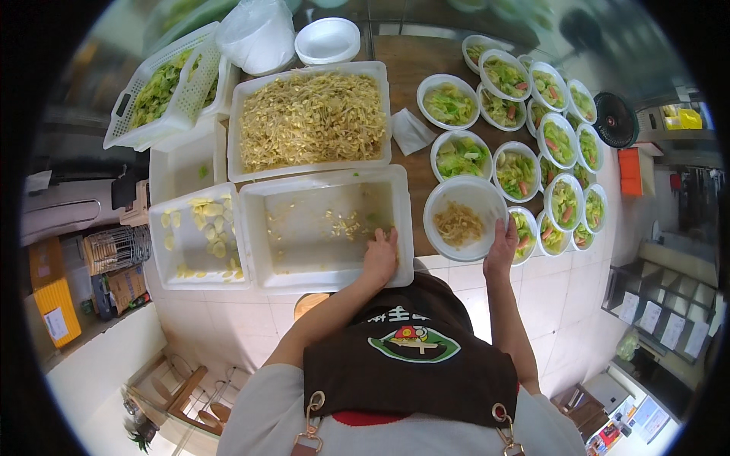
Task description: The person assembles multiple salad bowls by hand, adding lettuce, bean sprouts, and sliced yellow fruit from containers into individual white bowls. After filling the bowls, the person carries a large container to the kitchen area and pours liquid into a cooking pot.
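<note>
My right hand [500,249] grips the right rim of a round white bowl [490,199]. A small heap of bean sprouts [458,224] lies in the bottom of that bowl. My left hand [382,257] reaches into the near right corner of a shallow white tray [304,262], its fingers stretched out and slightly apart. Nothing shows in those fingers, though their undersides are hidden. A few sprout bits [344,224] are scattered over the tray's floor. Just behind it, another white tray [237,144] is piled with bean sprouts [312,118].
Several white bowls of greens [449,104] crowd the right of the brown table [414,57], some stacked on others. At left stand a tray of yellowish slices [213,228] and a basket of leafy greens [118,137]. A white cloth [411,131] and empty bowls [328,40] lie farther back.
</note>
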Tool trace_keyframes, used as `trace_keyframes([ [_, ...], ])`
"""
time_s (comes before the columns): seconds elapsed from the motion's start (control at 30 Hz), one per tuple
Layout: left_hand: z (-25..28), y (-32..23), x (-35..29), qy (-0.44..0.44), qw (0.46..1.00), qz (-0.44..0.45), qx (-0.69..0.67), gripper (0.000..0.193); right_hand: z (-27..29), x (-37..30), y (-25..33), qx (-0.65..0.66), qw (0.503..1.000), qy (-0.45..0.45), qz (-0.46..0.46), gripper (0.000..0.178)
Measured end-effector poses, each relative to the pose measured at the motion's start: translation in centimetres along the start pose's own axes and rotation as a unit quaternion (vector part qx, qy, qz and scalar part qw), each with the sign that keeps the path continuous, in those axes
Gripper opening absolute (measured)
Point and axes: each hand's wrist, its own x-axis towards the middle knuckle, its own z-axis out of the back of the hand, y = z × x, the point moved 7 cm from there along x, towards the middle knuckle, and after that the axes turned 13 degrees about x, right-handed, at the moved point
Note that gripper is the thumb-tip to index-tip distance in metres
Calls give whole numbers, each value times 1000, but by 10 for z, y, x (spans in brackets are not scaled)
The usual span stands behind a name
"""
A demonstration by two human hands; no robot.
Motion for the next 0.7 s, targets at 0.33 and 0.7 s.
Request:
trace_keyframes([
  [0.33,19,40,6,-76,983,18,-168,30,-23,-3,-11,34,998,51,-16,25],
  [0.7,52,142,-21,-120,982,48,-136,35,-52,3,-30,-34,995,87,18,27],
])
